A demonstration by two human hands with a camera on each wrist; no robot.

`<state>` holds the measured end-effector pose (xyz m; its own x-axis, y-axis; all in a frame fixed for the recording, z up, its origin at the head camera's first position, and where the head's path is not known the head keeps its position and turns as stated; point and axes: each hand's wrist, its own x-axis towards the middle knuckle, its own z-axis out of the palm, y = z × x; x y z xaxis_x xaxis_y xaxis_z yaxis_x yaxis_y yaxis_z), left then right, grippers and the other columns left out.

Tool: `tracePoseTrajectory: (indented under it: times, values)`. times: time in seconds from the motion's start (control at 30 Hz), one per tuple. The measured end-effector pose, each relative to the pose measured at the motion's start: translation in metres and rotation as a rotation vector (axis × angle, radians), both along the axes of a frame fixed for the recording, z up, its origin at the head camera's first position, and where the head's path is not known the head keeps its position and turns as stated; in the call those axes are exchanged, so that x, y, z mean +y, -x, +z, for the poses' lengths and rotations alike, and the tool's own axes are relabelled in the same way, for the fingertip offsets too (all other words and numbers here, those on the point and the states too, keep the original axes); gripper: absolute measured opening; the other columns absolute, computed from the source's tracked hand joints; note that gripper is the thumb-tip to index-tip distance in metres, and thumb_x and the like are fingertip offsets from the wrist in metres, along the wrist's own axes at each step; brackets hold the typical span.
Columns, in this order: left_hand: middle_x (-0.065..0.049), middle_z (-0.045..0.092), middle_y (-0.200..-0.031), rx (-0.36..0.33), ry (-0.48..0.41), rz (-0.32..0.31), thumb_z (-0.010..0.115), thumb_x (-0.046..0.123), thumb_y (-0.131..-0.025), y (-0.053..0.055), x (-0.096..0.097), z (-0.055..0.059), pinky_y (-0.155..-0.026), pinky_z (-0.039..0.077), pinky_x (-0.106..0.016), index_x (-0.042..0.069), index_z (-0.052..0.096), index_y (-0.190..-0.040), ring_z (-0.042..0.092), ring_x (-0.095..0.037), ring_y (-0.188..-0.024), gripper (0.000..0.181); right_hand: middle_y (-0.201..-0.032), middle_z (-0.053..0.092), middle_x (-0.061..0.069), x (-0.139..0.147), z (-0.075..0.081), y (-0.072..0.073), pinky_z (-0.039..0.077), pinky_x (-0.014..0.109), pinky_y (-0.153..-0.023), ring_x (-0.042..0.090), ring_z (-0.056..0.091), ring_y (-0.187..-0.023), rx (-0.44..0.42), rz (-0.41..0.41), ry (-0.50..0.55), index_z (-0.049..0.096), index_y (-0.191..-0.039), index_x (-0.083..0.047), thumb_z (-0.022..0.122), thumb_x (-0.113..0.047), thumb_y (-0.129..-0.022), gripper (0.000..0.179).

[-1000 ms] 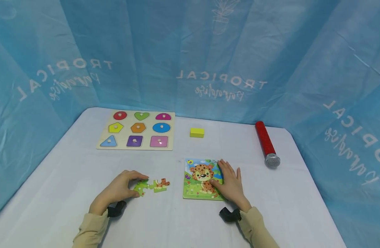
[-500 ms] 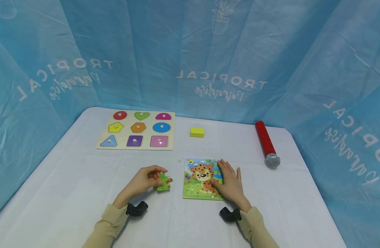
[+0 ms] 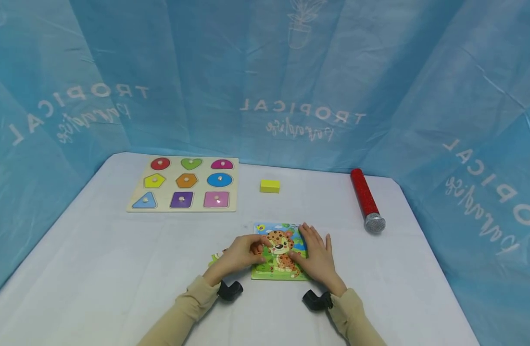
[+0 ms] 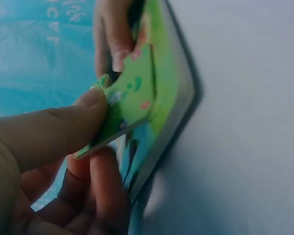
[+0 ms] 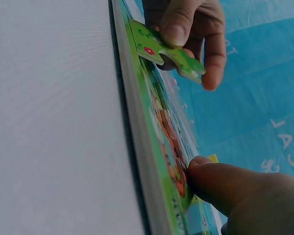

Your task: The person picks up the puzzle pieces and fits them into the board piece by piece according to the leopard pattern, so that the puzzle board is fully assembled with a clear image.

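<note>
A leopard jigsaw puzzle board [image 3: 271,275] lies flat on the table in the head view. My left hand [image 3: 239,255] is over its left side and pinches a green puzzle piece [image 4: 132,93] between thumb and fingers. In the right wrist view the same green piece [image 5: 147,46] is at the board's edge, tilted; whether it is seated cannot be told. My right hand [image 3: 319,259] rests on the board's right side, fingers extended along the edge and thumb [image 5: 220,181] on the picture. Another puzzle piece [image 3: 213,259] lies on the table, partly hidden behind my left hand.
A wooden shape board [image 3: 165,205] with several knobbed coloured shapes lies at the back left. Behind the puzzle stands a yellow block [image 3: 270,186]. To the right lies a red microphone [image 3: 366,194] with a silver head. A blue curtain [image 3: 204,72] surrounds the white table.
My left hand has picked up the green puzzle piece from the table and carried it right, onto the puzzle board's left side. The right hand has stayed on the board. The head view has shifted slightly.
</note>
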<state>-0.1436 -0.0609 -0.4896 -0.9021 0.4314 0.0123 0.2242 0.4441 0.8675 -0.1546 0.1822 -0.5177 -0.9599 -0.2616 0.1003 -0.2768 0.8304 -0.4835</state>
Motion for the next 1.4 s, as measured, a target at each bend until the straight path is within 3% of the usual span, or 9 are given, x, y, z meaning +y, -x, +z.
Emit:
tracePoseTrajectory:
  times: [0.3, 0.47, 0.6, 0.77, 0.93, 1.2, 1.4]
  values:
    - [-0.001, 0.056, -0.078, 0.090, 0.164, -0.003, 0.079, 0.006, -0.077, -0.003, 0.003, 0.000, -0.069, 0.039, -0.025, 0.009, 0.065, -0.110, 0.046, -0.009, -0.069, 0.036, -0.158, 0.031, 0.012, 0.001, 0.001, 0.001, -0.001, 0.064, -0.116, 0.036, 0.023, -0.147, 0.004, 0.005, -0.006, 0.035, -0.150, -0.009, 0.065, -0.045, -0.087, 0.079]
    - [-0.002, 0.054, -0.079, 0.112, 0.208, 0.018, 0.080, 0.009, -0.077, -0.005, 0.000, 0.001, -0.070, 0.037, -0.028, 0.008, 0.065, -0.111, 0.044, -0.012, -0.072, 0.038, -0.158, 0.031, 0.011, -0.001, -0.001, 0.001, -0.001, 0.063, -0.116, 0.035, 0.023, -0.147, -0.005, 0.003, 0.002, 0.035, -0.150, -0.009, 0.065, -0.044, -0.087, 0.079]
    - [0.000, 0.057, -0.086, 0.149, 0.261, 0.062, 0.081, 0.012, -0.076, -0.008, -0.016, 0.004, -0.074, 0.039, -0.030, 0.008, 0.066, -0.118, 0.046, -0.013, -0.080, 0.045, -0.159, 0.030, 0.011, -0.002, -0.003, 0.002, -0.002, 0.063, -0.117, 0.035, 0.022, -0.148, -0.013, 0.011, -0.007, 0.033, -0.151, -0.010, 0.064, -0.046, -0.087, 0.080]
    - [-0.003, 0.065, -0.107, 0.139, 0.313, 0.153, 0.082, 0.011, -0.075, -0.012, -0.046, 0.010, -0.083, 0.046, -0.037, 0.011, 0.065, -0.122, 0.054, -0.018, -0.093, 0.050, -0.158, 0.030, 0.011, 0.000, -0.001, 0.003, -0.001, 0.063, -0.117, 0.035, 0.023, -0.147, 0.008, 0.003, -0.008, 0.034, -0.151, -0.009, 0.066, -0.044, -0.087, 0.079]
    - [-0.007, 0.065, -0.115, 0.151, 0.447, 0.206, 0.085, 0.017, -0.071, -0.019, -0.068, 0.012, -0.090, 0.047, -0.044, 0.011, 0.066, -0.122, 0.056, -0.024, -0.103, 0.055, -0.158, 0.030, 0.012, 0.001, 0.000, 0.002, -0.002, 0.063, -0.116, 0.036, 0.023, -0.147, 0.006, 0.005, 0.001, 0.034, -0.150, -0.009, 0.065, -0.045, -0.087, 0.080]
    - [-0.004, 0.064, -0.102, 0.166, 0.514, 0.173, 0.090, 0.019, -0.064, -0.025, -0.077, 0.016, -0.080, 0.048, -0.041, 0.012, 0.067, -0.119, 0.055, -0.021, -0.092, 0.060, -0.159, 0.029, 0.010, 0.002, -0.003, 0.001, -0.003, 0.061, -0.117, 0.034, 0.022, -0.148, -0.013, -0.009, -0.013, 0.034, -0.151, -0.011, 0.064, -0.047, -0.087, 0.080]
    - [0.003, 0.060, -0.086, 0.093, 0.466, 0.154, 0.088, 0.012, -0.066, -0.024, -0.073, 0.014, -0.075, 0.043, -0.033, 0.010, 0.068, -0.118, 0.049, -0.013, -0.081, 0.055, -0.159, 0.030, 0.011, 0.001, -0.003, 0.002, -0.002, 0.063, -0.117, 0.035, 0.022, -0.148, -0.009, -0.001, 0.000, 0.034, -0.151, -0.010, 0.065, -0.047, -0.086, 0.080]
